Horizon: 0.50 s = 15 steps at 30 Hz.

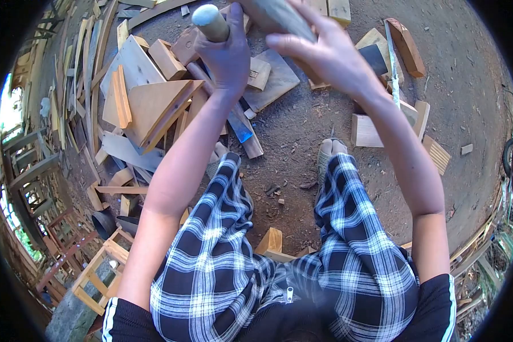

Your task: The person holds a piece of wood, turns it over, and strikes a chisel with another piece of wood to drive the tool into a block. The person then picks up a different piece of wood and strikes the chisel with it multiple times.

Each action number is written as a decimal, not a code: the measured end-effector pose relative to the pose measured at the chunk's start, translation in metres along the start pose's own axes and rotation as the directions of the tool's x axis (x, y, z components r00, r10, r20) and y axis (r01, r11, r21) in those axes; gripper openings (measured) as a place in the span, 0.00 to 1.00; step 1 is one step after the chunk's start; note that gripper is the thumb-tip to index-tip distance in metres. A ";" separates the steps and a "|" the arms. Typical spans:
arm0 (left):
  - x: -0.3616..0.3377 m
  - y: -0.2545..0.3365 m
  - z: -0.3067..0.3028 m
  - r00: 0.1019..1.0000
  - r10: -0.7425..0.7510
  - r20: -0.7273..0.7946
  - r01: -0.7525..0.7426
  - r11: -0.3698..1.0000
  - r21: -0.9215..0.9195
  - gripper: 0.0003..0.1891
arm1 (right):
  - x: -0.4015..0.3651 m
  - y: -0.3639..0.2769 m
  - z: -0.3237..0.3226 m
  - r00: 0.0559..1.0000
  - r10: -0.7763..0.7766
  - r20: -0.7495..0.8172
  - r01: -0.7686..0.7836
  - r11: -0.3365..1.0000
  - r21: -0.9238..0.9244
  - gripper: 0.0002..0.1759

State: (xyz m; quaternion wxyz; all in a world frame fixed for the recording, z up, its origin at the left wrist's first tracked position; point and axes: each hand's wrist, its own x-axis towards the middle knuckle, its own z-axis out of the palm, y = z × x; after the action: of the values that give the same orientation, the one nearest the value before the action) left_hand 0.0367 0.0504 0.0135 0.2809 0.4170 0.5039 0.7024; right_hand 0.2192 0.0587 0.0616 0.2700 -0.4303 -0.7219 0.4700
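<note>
My left hand [227, 60] is closed around a round wooden handle [210, 24] with a pale, rounded end, near the top edge of the view. My right hand [330, 50] is to the right of it, smeared by motion. A thick, light piece of wood [279, 18] lies between its thumb and fingers and runs up out of view. Below my left hand is a long narrow bar [240, 131] with a blue patch near its lower end. A small wooden block [259, 74] rests on a flat board [275, 80] between my hands.
Wooden offcuts [154, 108] are heaped at the left, beside long strips [85, 74]. More blocks [366, 130] and a curved wooden piece [406, 48] lie on the dirt ground at the right. A small wooden frame [100, 271] stands at lower left. My checked trouser legs [211, 239] fill the bottom.
</note>
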 end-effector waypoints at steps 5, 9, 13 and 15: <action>-0.003 0.004 -0.003 1.000 -0.014 -0.025 0.014 1.000 0.020 0.11 | -0.004 -0.119 -0.051 0.993 -0.113 0.020 0.102 0.951 0.292 0.52; -0.006 0.001 -0.005 0.994 0.105 -0.006 -0.105 0.993 0.049 0.09 | -0.004 -0.124 -0.053 0.959 -0.162 0.232 0.075 0.936 0.344 0.50; -0.003 -0.010 -0.012 0.947 0.314 0.063 -0.320 0.926 0.199 0.07 | -0.005 -0.122 -0.044 0.935 -0.212 0.285 0.263 0.953 -0.153 0.45; -0.001 -0.020 -0.013 0.959 0.280 0.044 -0.283 0.940 0.192 0.04 | -0.004 -0.129 -0.046 0.949 -0.252 0.191 0.232 0.965 0.118 0.45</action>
State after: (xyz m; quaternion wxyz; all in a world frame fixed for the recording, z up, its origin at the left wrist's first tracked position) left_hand 0.0257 0.0498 -0.0075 0.1390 0.5159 0.5036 0.6789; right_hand 0.2104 0.0514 0.1979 0.2698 -0.2745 -0.7702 0.5086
